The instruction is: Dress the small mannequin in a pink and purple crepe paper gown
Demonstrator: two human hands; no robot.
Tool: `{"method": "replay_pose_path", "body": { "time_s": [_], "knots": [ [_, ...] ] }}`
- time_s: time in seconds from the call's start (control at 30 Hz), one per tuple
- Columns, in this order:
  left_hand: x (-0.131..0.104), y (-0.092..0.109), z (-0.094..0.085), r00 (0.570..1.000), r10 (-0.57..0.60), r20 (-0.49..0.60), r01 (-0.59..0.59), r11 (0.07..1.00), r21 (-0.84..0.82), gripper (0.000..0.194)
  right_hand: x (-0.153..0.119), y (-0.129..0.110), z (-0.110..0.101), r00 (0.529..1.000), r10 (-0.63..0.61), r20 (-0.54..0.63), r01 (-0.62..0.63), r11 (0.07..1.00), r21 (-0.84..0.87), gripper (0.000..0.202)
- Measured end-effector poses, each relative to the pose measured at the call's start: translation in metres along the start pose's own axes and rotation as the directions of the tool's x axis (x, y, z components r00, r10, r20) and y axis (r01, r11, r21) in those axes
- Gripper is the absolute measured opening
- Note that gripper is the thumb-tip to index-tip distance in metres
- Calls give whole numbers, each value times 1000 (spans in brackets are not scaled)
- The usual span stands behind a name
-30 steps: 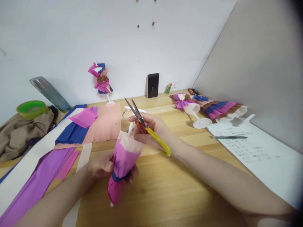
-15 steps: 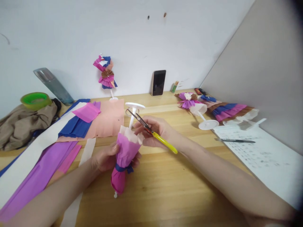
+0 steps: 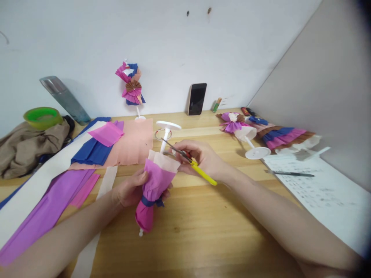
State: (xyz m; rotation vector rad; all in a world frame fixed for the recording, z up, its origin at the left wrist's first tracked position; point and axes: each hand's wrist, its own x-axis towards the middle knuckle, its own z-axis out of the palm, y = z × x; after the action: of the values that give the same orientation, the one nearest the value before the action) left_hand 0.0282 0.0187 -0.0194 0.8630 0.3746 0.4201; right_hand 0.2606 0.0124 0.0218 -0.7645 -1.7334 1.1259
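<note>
My left hand [image 3: 134, 188] is wrapped round a small paper-dressed stand [image 3: 159, 179] in pink and purple crepe, tied with a blue strip. Its round white base [image 3: 168, 125] points up and away from me; the knobbed end points down. Scissors with yellow handles [image 3: 203, 173] are held by my right hand [image 3: 193, 154], blades pointing up and left beside the white stem. The fingers of my right hand are close to the pale paper edge; whether they touch it cannot be made out. A wire ring [image 3: 163, 134] shows behind the stem.
Crepe sheets, including a peach one [image 3: 135, 143], spread at the left. A finished stand [image 3: 133, 88] leans on the wall near a phone [image 3: 197, 99]. Right: more dressed stands [image 3: 257, 153], a pen [image 3: 292, 173] and written paper [image 3: 307, 193]. Tape [image 3: 42, 118] lies on brown cloth [image 3: 37, 144].
The scissors and my right hand have shifted slightly, and the pale paper edge stands more spread out. The view has moved a little. My left hand keeps its hold on the stand.
</note>
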Motion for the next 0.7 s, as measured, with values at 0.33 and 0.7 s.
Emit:
{"method": "replay_pose_path", "body": {
  "time_s": [0.33,0.7],
  "knots": [
    [-4,6,8,993,18,-119,-14,999,35,53,-1,4,-2,997,57,53,-64,986,152,30],
    [-6,22,11,937,143,-318,-93,982,165,39,3,11,-4,998,56,-35,-50,986,158,40]
  ]
}}
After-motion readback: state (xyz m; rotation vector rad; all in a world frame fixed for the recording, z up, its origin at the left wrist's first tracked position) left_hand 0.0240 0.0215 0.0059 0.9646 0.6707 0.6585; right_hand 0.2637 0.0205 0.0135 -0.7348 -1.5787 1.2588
